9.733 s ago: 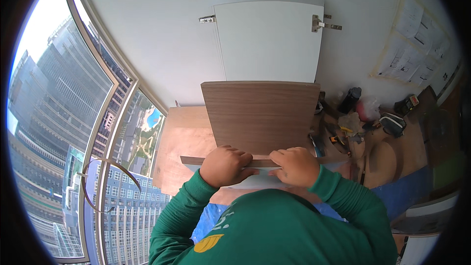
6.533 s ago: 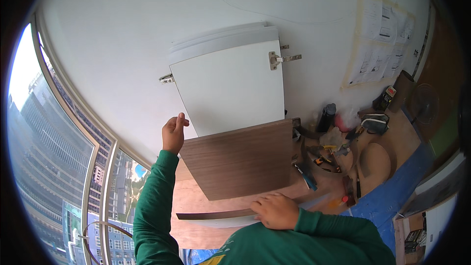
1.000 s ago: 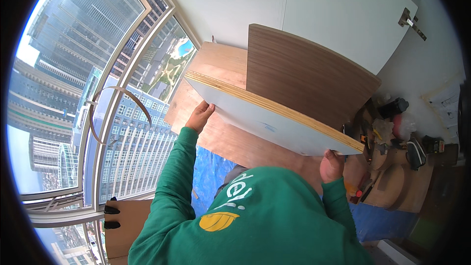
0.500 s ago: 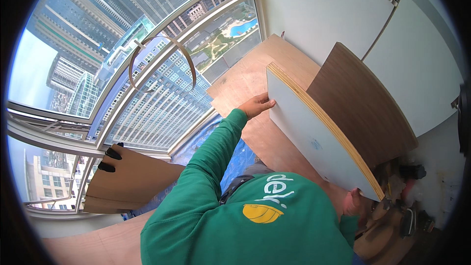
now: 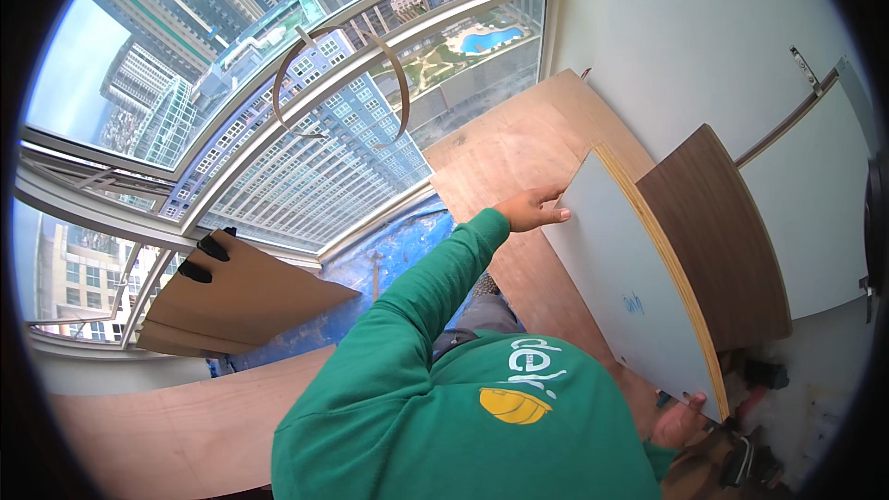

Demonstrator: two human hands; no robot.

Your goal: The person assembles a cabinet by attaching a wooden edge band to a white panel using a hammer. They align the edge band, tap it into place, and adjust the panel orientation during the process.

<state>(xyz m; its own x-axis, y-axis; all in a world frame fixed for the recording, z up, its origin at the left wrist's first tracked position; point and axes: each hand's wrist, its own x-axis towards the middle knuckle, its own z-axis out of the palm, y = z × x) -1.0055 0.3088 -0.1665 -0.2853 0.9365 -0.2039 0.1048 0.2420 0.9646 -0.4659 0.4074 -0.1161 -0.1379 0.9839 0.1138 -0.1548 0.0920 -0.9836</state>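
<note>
A thick board [image 5: 611,268] with a pale grey-white face and a yellowish plywood edge stands on its side, tilted, to the right of my body. My left hand [image 5: 535,209] is closed on its far upper end, thumb against the pale face. Low at the near end, my right hand [image 5: 679,418] grips the corner, with its fingers partly hidden behind the board. Small blue marks show on the pale face. Just behind the board leans a dark wood-grain panel [image 5: 727,231].
Plywood sheets [image 5: 509,143] lie beneath and beyond the board. White panel [image 5: 815,213] leans on the right wall. Tools [image 5: 752,458] clutter the lower right. Blue plastic sheeting [image 5: 412,236], brown sheet [image 5: 250,292] and a hanging strip hoop [image 5: 405,97] are by the window.
The view has turned, so the window things sit higher and the board farther right and lower. Both hands keep hold of the board, which looks slightly nearer the wood-grain panel.
</note>
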